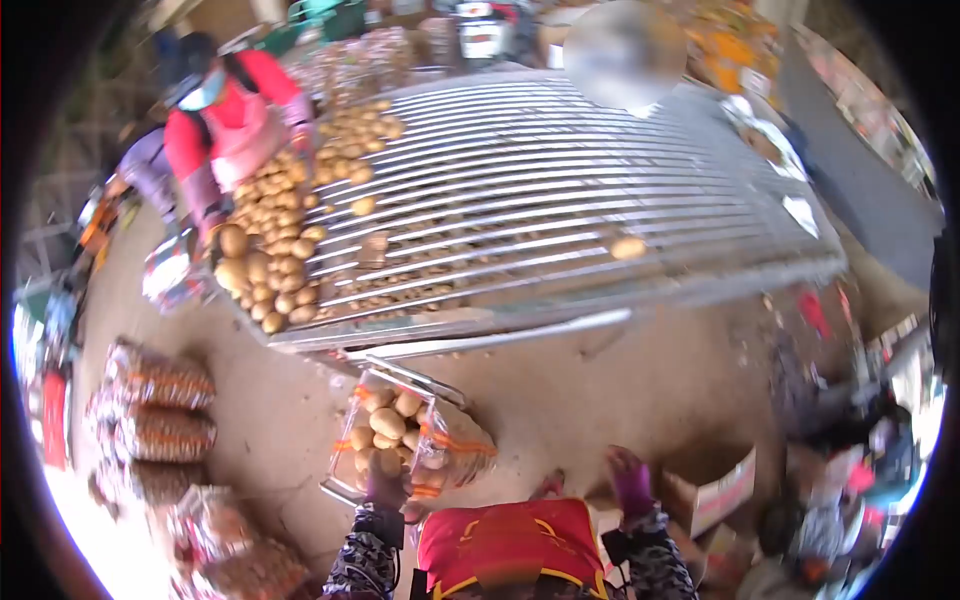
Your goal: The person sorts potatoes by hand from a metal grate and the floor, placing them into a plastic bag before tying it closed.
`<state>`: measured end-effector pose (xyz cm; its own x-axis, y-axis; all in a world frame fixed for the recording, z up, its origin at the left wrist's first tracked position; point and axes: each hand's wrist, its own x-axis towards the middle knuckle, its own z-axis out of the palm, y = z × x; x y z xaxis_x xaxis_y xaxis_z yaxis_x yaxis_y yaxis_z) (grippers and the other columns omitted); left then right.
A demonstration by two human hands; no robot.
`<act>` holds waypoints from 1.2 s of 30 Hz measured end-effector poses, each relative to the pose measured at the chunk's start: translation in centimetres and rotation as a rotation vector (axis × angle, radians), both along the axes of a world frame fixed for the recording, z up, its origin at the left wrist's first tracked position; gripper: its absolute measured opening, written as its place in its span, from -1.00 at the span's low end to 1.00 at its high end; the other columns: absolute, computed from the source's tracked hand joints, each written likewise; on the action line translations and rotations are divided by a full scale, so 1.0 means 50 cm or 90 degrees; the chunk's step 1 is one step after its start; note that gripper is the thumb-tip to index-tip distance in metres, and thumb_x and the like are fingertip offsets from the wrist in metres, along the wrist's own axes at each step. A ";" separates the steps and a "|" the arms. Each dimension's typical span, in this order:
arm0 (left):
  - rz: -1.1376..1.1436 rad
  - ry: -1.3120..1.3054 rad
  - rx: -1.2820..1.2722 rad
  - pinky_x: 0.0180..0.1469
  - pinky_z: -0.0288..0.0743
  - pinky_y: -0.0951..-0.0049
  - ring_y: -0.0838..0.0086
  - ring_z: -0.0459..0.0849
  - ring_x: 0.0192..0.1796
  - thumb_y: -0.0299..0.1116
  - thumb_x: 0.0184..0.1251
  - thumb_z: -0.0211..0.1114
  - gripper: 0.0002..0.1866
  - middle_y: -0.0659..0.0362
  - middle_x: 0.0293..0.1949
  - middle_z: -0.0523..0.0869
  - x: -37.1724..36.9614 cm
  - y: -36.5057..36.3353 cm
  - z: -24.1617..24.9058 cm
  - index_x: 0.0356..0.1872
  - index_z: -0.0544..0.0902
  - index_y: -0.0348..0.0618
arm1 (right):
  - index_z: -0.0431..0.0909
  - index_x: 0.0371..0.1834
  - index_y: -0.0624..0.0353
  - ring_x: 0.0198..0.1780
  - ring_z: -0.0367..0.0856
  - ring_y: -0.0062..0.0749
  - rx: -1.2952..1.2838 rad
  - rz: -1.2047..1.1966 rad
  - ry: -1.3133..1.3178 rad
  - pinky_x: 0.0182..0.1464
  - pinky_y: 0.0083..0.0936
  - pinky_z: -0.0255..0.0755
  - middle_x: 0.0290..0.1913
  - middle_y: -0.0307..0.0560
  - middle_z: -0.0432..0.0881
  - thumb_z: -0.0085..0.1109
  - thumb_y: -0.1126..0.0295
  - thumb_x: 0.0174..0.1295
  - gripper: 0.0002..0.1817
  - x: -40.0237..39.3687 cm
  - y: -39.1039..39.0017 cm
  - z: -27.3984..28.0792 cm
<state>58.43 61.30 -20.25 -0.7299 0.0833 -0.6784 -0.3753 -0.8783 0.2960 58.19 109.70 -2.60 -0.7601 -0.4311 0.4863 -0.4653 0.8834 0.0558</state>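
Observation:
My left hand (385, 488), in a purple glove, is at the near side of an open mesh bag (462, 440) of potatoes. Its fingers are against a potato (388, 461) at the bag's mouth and appear closed on it. More potatoes (387, 422) fill the bag, which stands at a metal frame (415, 378) below the slatted table's edge. Off to the right, my right hand (630, 482), also gloved in purple, is raised above the floor near an open cardboard box (712, 490). Its fingers look stretched out and hold nothing visible, though they are somewhat blurred.
A slatted metal sorting table (500, 200) spans the middle, with a potato pile (275, 225) at its left and a lone potato (628, 247) to the right. A person in pink (245, 120) reaches over the pile. Filled mesh sacks (165, 435) are stacked at left.

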 end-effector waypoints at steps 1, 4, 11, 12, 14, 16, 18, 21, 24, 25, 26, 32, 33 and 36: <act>0.031 -0.015 0.026 -0.53 0.40 0.41 0.33 0.50 -0.53 0.50 0.27 0.04 -0.26 0.09 -0.37 0.58 0.009 0.020 0.032 -0.11 0.56 -0.05 | 0.60 0.04 0.07 -0.04 0.72 -0.04 -0.262 -0.111 -0.149 -0.05 -0.25 0.64 -0.01 -0.03 0.70 0.35 0.33 0.25 -0.69 -0.047 0.044 0.030; 0.087 -0.009 0.040 -0.50 0.41 0.40 0.34 0.53 -0.46 0.51 0.29 -0.02 -0.24 0.09 -0.34 0.61 0.033 0.078 0.113 -0.04 0.53 -0.07 | 0.60 0.08 0.15 0.06 0.69 -0.12 -0.309 -0.064 -0.201 0.10 -0.29 0.58 0.05 0.04 0.70 0.34 0.39 0.27 -0.68 -0.280 0.118 0.243; 0.399 -0.050 0.175 -0.36 0.67 0.37 0.30 0.70 -0.35 0.41 0.34 0.05 -0.34 0.10 -0.28 0.72 0.035 0.128 0.153 -0.05 0.61 -0.01 | 0.44 0.37 -0.01 0.34 0.44 0.17 0.038 0.011 -0.026 0.35 -0.09 0.39 0.33 0.23 0.48 0.52 0.35 -0.12 -0.16 -0.819 0.037 0.423; 0.408 -0.019 0.187 -0.37 0.67 0.37 0.31 0.71 -0.33 0.40 0.33 0.09 -0.36 0.12 -0.28 0.72 0.039 0.138 0.135 -0.08 0.62 0.00 | 0.43 0.37 -0.04 0.35 0.42 0.18 0.125 -0.014 -0.035 0.35 -0.08 0.39 0.33 0.23 0.47 0.53 0.34 -0.13 -0.15 -0.869 0.053 0.409; 0.434 -0.024 0.168 -0.38 0.66 0.38 0.32 0.71 -0.34 0.40 0.31 0.13 -0.37 0.13 -0.29 0.73 0.042 0.169 0.087 -0.09 0.63 0.01 | 0.36 0.42 -0.08 0.39 0.37 0.21 0.126 0.017 -0.330 0.38 -0.03 0.35 0.34 0.24 0.45 0.54 0.31 -0.15 -0.08 -0.999 0.134 0.350; 0.447 -0.069 0.136 -0.40 0.61 0.41 0.33 0.68 -0.42 0.40 0.32 0.12 -0.38 0.13 -0.33 0.72 0.028 0.203 0.115 -0.04 0.60 0.02 | 0.36 0.40 0.00 0.31 0.43 0.22 0.233 0.006 -0.265 0.31 -0.03 0.40 0.27 0.23 0.45 0.54 0.34 -0.19 -0.07 -1.018 0.134 0.341; 0.443 -0.050 0.214 -0.37 0.59 0.39 0.39 0.69 -0.38 0.39 0.35 0.09 -0.37 0.13 -0.30 0.73 0.004 0.224 0.207 -0.04 0.62 -0.01 | 0.35 0.41 0.06 0.29 0.44 0.23 0.251 -0.088 -0.329 0.30 -0.05 0.42 0.24 0.28 0.43 0.54 0.34 -0.20 -0.05 -0.977 0.082 0.382; 0.427 0.034 0.274 -0.38 0.55 0.42 0.39 0.68 -0.37 0.42 0.38 -0.02 -0.28 0.13 -0.28 0.72 -0.052 0.258 0.261 0.01 0.60 -0.10 | 0.34 0.40 0.10 0.27 0.46 0.23 0.303 -0.010 -0.298 0.29 -0.04 0.41 0.28 0.33 0.37 0.52 0.36 -0.20 -0.06 -0.982 0.103 0.385; 0.450 0.046 0.292 -0.40 0.50 0.43 0.40 0.65 -0.42 0.45 0.38 -0.07 -0.22 0.15 -0.35 0.71 -0.115 0.267 0.328 0.04 0.59 -0.15 | 0.49 0.21 0.14 0.16 0.59 0.02 0.364 -0.007 -0.408 0.16 -0.08 0.52 0.06 0.13 0.61 0.55 0.36 -0.15 -0.26 -1.015 0.069 0.417; 0.439 0.040 0.269 -0.42 0.49 0.44 0.40 0.64 -0.44 0.46 0.38 -0.08 -0.21 0.16 -0.41 0.70 -0.136 0.269 0.349 0.03 0.59 -0.16 | 0.49 0.21 0.14 0.16 0.59 0.02 0.375 0.010 -0.411 0.16 -0.08 0.52 0.06 0.13 0.61 0.55 0.36 -0.15 -0.26 -1.044 0.042 0.413; 0.430 0.032 0.250 -0.43 0.48 0.45 0.41 0.62 -0.46 0.47 0.37 -0.09 -0.20 0.17 -0.47 0.68 -0.163 0.274 0.375 0.01 0.59 -0.17 | 0.51 0.16 0.14 0.04 0.63 -0.11 0.216 0.034 -0.543 0.00 -0.19 0.58 -0.03 0.04 0.63 0.55 0.37 -0.10 -0.33 -1.068 -0.005 0.415; 0.373 0.163 0.125 -0.41 0.54 0.46 0.41 0.67 -0.46 0.44 0.43 -0.11 -0.27 0.20 -0.44 0.70 -0.344 0.184 0.460 -0.01 0.60 -0.08 | 0.50 0.17 0.13 -0.37 0.67 -0.39 -0.178 0.138 -1.029 -0.49 -0.50 0.56 -0.18 -0.04 0.65 0.33 0.26 0.30 -0.58 -1.057 -0.522 0.446; 0.407 0.115 0.077 -0.35 0.57 0.43 0.41 0.69 -0.40 0.41 0.44 -0.08 -0.30 0.18 -0.36 0.72 -0.400 0.149 0.488 0.00 0.59 -0.08 | 0.49 0.15 0.13 -0.25 0.67 -0.38 -0.378 0.117 -1.054 -0.39 -0.49 0.59 -0.14 -0.02 0.64 0.29 0.22 0.32 -0.59 -1.079 -0.612 0.437; 0.493 0.145 -0.044 -0.13 0.65 0.34 0.39 0.74 -0.22 0.15 0.56 0.02 -0.41 0.14 0.03 0.72 -0.543 0.036 0.571 0.27 0.47 -0.15 | 0.43 0.25 0.15 0.01 0.59 -0.29 -0.807 0.111 -1.023 0.00 -0.44 0.57 0.09 0.06 0.57 0.19 0.08 0.38 -0.50 -1.158 -0.808 0.424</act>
<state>31.26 63.12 8.30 -0.6841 -0.5394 -0.4910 0.4079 -0.8410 0.3555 0.28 69.32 18.63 -0.7171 -0.5620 -0.4122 0.4726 0.0425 -0.8803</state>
